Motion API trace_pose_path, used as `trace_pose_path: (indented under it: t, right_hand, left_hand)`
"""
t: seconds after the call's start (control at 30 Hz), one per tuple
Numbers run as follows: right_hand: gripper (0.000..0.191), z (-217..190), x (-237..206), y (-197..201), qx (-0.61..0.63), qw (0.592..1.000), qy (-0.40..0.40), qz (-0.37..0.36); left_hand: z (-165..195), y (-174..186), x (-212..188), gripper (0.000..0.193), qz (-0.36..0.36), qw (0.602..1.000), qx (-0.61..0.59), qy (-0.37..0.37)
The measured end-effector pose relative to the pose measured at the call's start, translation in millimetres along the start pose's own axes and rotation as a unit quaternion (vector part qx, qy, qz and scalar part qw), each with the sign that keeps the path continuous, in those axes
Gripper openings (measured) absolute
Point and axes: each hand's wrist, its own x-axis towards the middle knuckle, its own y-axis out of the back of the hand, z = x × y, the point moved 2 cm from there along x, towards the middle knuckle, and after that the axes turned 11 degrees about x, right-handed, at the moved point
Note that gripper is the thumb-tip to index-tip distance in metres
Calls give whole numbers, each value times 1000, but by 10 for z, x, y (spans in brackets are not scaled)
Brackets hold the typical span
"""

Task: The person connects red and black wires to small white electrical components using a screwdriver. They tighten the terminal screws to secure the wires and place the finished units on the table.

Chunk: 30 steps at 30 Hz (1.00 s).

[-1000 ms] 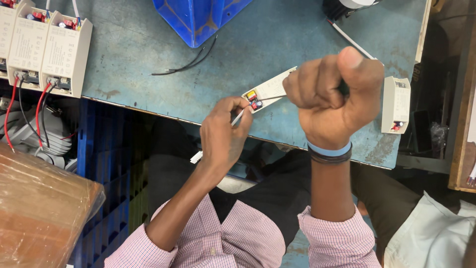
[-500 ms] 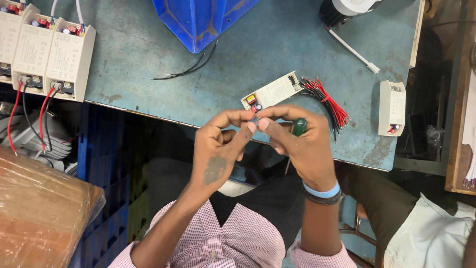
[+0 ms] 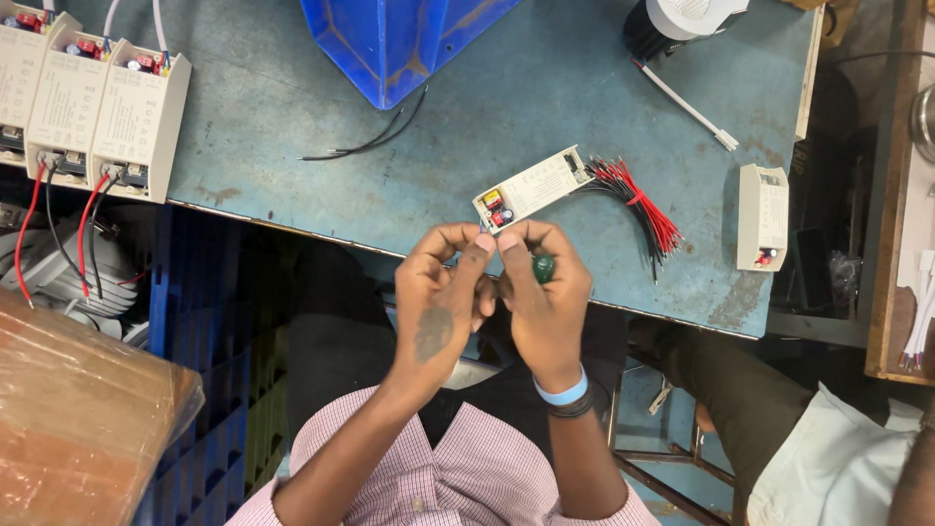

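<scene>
— Blue-green and scuffed, the counter fills the top of the view. What lies on it?

— At the left edge, a row of white driver boxes with red and black leads hanging off the counter's edge. A blue plastic bin stands at the top middle, with a couple of loose black wires just below it. A black and white lamp sits top right, and a thin white cable runs from it.

— And nearer the person?

— An open white driver case lies tilted just above the hands, its small circuit board showing at the near end. A bundle of red and black wires fans out beside its far end. Another small white case lies well apart, near the right edge.

— What are the hands doing?

— Both are raised over the counter's near edge, fingertips meeting. The left hand is curled, thumb and forefinger pinched together on something too small to tell. The right hand is closed around a screwdriver with a green handle, only the handle's end showing, and its fingertips press against the left hand's.

— Anything below?

— A pink checked shirt, a blue wristband on the right wrist, and a brown carton at lower left.
</scene>
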Motion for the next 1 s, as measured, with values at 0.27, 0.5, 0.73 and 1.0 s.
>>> trace_pose_path:
  t: [0.27, 0.5, 0.73, 1.0]
  right_hand:
    - [13, 0, 75, 50, 162, 986, -32, 17]
    - [11, -276, 122, 110, 83, 996, -22, 22]
    - [19, -421, 188, 123, 22, 993, 107, -52]
    - [67, -788, 815, 338, 279, 945, 85, -150]
  left_hand:
    - [106, 11, 26, 20, -57, 973, -166, 149]
    - [191, 153, -18, 20, -15, 992, -91, 87]
    - [151, 161, 116, 16, 44, 979, 191, -59]
    - [113, 150, 472, 16, 88, 872, 448, -174]
